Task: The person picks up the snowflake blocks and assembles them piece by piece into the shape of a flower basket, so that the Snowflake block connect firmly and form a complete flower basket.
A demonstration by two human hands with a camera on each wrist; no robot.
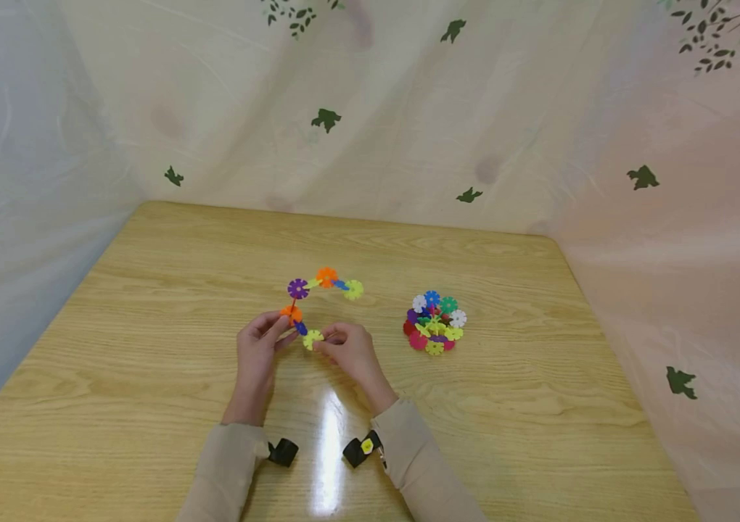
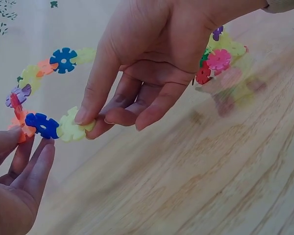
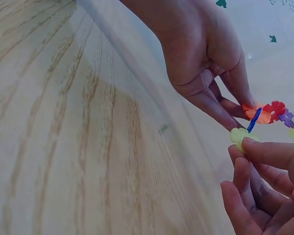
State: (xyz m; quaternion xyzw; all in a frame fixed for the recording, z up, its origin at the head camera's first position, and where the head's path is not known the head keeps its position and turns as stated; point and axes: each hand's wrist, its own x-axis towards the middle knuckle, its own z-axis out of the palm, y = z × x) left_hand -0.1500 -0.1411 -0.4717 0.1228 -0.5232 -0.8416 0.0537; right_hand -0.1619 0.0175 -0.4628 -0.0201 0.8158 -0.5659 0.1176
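A curved chain of notched plastic snowflake discs (image 1: pixel 297 288) is held up above the table between both hands. My left hand (image 1: pixel 259 348) pinches an orange disc (image 1: pixel 292 315) near the chain's lower end. My right hand (image 1: pixel 352 355) grips the yellow end disc (image 1: pixel 313 340) between thumb and fingers. Between them a dark blue disc (image 2: pixel 42 126) joins the orange and yellow ones. In the right wrist view, that blue disc (image 3: pixel 254 120) appears edge-on. Red, purple, yellow, orange and blue discs follow beyond the left hand, and another yellow disc (image 1: pixel 353 290) forms the free end.
Right of the hands, a pile of loose-looking snowflake discs (image 1: pixel 435 326) in several colours lies on the wooden table (image 1: pixel 507 435). Black wrist-worn cameras (image 1: pixel 284 452) sit by both sleeves. A pale curtain (image 1: pixel 396 145) with green leaf and bird shapes surrounds the table.
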